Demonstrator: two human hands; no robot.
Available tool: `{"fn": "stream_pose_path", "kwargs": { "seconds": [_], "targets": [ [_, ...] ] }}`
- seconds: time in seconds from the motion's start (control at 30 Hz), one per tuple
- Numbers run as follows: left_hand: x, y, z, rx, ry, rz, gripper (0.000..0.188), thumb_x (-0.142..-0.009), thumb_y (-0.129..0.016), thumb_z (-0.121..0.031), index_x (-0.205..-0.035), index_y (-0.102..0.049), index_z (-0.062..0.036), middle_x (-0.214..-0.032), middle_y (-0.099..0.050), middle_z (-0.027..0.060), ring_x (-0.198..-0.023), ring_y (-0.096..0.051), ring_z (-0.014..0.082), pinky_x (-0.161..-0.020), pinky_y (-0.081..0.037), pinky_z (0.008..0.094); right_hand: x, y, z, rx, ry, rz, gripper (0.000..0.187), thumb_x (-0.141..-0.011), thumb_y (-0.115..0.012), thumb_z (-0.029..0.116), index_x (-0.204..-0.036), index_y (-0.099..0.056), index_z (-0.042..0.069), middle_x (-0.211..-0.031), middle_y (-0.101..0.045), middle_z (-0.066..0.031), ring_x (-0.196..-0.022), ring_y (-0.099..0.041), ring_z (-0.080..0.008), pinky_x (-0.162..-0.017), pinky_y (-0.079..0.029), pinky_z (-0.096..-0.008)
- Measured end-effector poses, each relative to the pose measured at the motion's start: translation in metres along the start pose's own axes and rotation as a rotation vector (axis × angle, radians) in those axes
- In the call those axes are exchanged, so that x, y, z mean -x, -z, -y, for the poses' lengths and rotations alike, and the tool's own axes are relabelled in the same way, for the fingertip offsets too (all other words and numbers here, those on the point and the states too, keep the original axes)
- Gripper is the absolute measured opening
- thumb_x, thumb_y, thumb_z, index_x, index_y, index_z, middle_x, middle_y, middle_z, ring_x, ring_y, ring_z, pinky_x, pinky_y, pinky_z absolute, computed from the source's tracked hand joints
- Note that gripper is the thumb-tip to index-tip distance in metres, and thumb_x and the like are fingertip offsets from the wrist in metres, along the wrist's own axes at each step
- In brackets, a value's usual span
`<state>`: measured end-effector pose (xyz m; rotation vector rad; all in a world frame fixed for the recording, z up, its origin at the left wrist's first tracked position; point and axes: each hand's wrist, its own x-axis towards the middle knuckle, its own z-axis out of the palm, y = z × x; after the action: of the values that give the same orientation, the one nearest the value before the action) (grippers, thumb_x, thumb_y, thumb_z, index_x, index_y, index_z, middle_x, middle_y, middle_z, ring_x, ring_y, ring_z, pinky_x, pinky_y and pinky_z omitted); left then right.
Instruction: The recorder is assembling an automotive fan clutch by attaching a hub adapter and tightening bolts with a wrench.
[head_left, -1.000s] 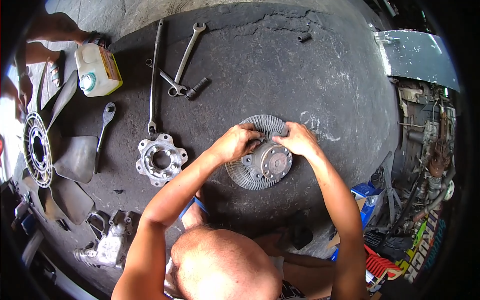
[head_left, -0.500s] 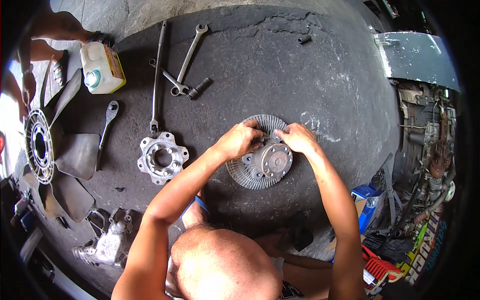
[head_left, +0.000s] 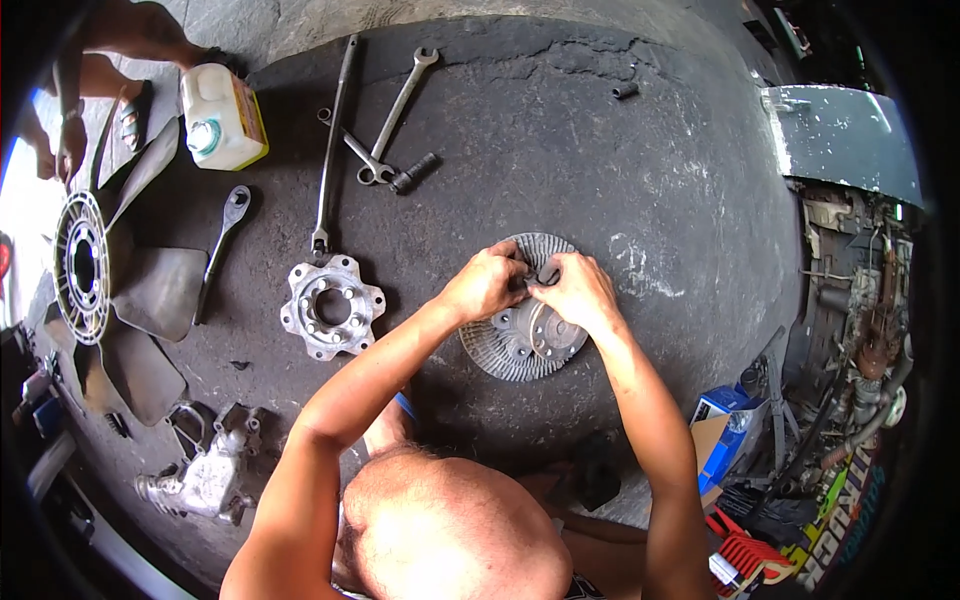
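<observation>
Both hands meet on top of the finned metal disc (head_left: 520,335), which lies flat on the dark floor (head_left: 600,180). The left hand (head_left: 485,285) and right hand (head_left: 575,290) pinch a small dark part (head_left: 545,275) between fingertips. Best to steady the disc and work the part squarely, not sideways.

Bare ground (head_left: 640,170) beyond finned disc (head_left: 505,355), toward far and right edges; only small black cylinder (head_left: 625,90) there. Left blocked: flange (head_left: 332,307) near disc, wrenches (head_left: 375,125), jug (head_left: 222,117) further.
</observation>
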<state>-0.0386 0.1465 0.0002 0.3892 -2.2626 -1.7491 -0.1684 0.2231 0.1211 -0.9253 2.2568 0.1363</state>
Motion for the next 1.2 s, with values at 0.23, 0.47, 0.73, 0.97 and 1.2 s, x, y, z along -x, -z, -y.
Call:
{"fn": "stream_pose_path", "kwargs": {
  "seconds": [0.23, 0.47, 0.73, 0.97, 1.2],
  "targets": [
    [0.005, -0.002, -0.002, 0.003, 0.000, -0.064, 0.031, -0.068, -0.078, -0.006, -0.098, -0.069, 0.0012, -0.098, -0.060, 0.0186, -0.091, -0.065, 0.0364, -0.080, -0.055, 0.0442, 0.001, -0.006, -0.002, -0.021, 0.060, -0.019, 0.027, -0.079, -0.077, 0.027, -0.090, -0.074, 0.004, -0.086, -0.073, -0.0185, -0.087, -0.071, -0.0351, -0.082, -0.054, -0.0450],
    [0.006, -0.005, 0.001, -0.039, 0.000, -0.057, 0.033, -0.069, -0.079, -0.009, -0.098, -0.067, -0.0004, -0.096, -0.059, 0.0172, -0.090, -0.064, 0.0367, -0.080, -0.055, 0.0440, 0.001, -0.009, 0.000, 0.098, 0.089, -0.058, 0.031, -0.084, -0.071, 0.033, -0.082, -0.072, 0.002, -0.082, -0.072, -0.0196, -0.084, -0.070, -0.0376, -0.081, -0.051, -0.0495],
    [0.007, -0.008, 0.000, -0.044, -0.043, -0.109, 0.033, -0.070, -0.079, -0.010, -0.099, -0.067, -0.0005, -0.095, -0.059, 0.0155, -0.090, -0.064, 0.0361, -0.080, -0.055, 0.0441, 0.002, -0.018, -0.005, 0.210, 0.166, -0.137, 0.036, -0.086, -0.069, 0.037, -0.081, -0.071, 0.002, -0.085, -0.072, -0.0191, -0.086, -0.069, -0.0381, -0.082, -0.049, -0.0511],
    [0.007, -0.007, 0.001, -0.080, -0.033, -0.088, 0.034, -0.070, -0.079, -0.012, -0.100, -0.067, 0.0005, -0.097, -0.061, 0.0171, -0.090, -0.065, 0.0371, -0.079, -0.055, 0.0442, 0.007, -0.010, 0.006, 0.162, 0.130, -0.083, 0.031, -0.082, -0.074, 0.030, -0.091, -0.071, 0.001, -0.099, -0.071, -0.0191, -0.098, -0.068, -0.0358, -0.085, -0.050, -0.0493],
    [0.007, -0.005, 0.001, -0.045, -0.039, -0.064, 0.034, -0.071, -0.077, -0.013, -0.100, -0.066, -0.0005, -0.098, -0.060, 0.0170, -0.091, -0.065, 0.0385, -0.080, -0.056, 0.0456, 0.005, -0.021, -0.008, 0.196, 0.240, -0.205, 0.029, -0.083, -0.073, 0.029, -0.087, -0.071, 0.001, -0.097, -0.070, -0.0199, -0.093, -0.069, -0.0364, -0.086, -0.051, -0.0486]
  ]
}}
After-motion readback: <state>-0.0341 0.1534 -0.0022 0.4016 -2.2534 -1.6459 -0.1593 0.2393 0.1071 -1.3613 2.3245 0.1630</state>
